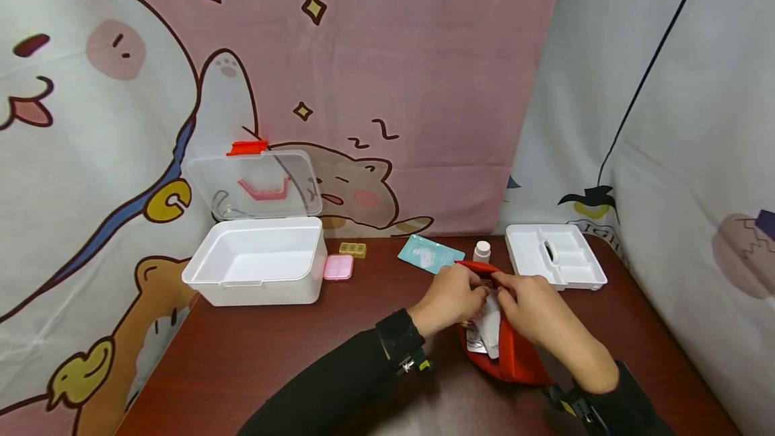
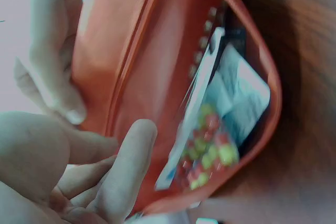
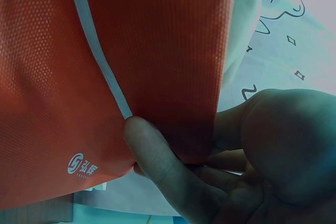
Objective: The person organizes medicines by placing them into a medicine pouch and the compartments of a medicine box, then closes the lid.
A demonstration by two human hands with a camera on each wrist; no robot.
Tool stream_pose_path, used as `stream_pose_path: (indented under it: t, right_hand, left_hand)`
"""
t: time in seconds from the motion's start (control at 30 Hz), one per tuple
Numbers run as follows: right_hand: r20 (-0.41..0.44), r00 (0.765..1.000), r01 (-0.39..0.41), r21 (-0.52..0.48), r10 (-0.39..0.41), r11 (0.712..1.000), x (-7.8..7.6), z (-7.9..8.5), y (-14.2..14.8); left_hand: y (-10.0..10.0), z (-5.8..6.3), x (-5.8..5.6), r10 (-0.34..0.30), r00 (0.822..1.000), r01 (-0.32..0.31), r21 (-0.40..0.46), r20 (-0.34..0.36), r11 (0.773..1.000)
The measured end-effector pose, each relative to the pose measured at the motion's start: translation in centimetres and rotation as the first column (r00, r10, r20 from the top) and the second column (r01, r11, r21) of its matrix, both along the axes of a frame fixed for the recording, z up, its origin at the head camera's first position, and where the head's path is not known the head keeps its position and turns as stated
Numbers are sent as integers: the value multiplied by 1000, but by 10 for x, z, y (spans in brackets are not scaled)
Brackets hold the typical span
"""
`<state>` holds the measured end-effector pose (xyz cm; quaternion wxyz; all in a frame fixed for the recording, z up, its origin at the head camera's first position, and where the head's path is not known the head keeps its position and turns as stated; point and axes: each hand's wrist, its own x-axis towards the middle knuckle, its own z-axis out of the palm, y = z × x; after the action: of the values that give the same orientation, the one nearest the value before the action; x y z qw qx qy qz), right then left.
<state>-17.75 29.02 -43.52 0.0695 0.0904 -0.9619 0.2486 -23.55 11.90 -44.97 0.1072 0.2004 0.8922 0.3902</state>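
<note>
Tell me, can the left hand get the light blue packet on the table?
Probably yes: the light blue packet lies just beyond the left hand, with nothing stacked on it. But that hand is at the red pouch, so it may need to leave that first.

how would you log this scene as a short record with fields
pouch: red, open, white packet inside
left grip: at the pouch's opening
right grip: holds the pouch's edge
box: white, clear lid raised
beside box: pink case, yellow case
behind pouch: white bottle
far right: white tray with compartments
</note>
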Motion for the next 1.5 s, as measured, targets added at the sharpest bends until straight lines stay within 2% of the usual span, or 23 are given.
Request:
stream_pose_path:
  t: [0.17,0.3,0.53,0.63,0.7,0.8,0.9,0.97,1.07,1.23,1.33,1.43,1.5]
  right_hand:
    - [28,1000,7,-1,-7,1000,-1,2,0]
    - [15,1000,4,5,-4,1000,-2,3,0]
    - [21,1000,4,7,-4,1000,-3,3,0]
    - [13,1000,8,13,-8,1000,-2,3,0]
    - [11,1000,9,15,-9,1000,-2,4,0]
    - [9,1000,8,11,-8,1000,-1,3,0]
    - [18,1000,6,6,-6,1000,-1,2,0]
    - [41,999,11,-4,-11,1000,0,0,0]
    - [66,998,20,-3,-20,1000,0,-1,-1]
    - [51,998,19,5,-19,1000,0,-1,-2]
    - [40,999,16,2,-17,1000,-1,1,-2]
    - [38,999,18,2,-18,1000,0,1,-2]
    - [36,999,16,2,-16,1000,-1,1,-2]
  left_hand:
    - [-20,7,-11,-13,1000,13,30,14,999]
    - [-38,11,-20,-23,1000,22,43,21,999]
    - [-60,17,-37,11,997,-10,8,-74,1000]
    - [-64,17,-51,35,990,-34,11,-136,999]
    - [-66,14,-63,30,984,-29,6,-177,1000]
    - [-65,7,-82,-10,969,3,-31,-245,1000]
    - [-62,-2,-100,-85,953,46,-139,-291,989]
    - [-58,-6,-110,-140,939,72,-220,-315,973]
    - [-53,-13,-123,-235,921,124,-337,-311,933]
    - [-44,-24,-141,-354,898,187,-503,-260,844]
    - [-41,-28,-148,-382,900,195,-592,-208,782]
    - [-39,-31,-154,-389,909,209,-641,-152,739]
    - [-38,-33,-156,-391,913,222,-657,-120,720]
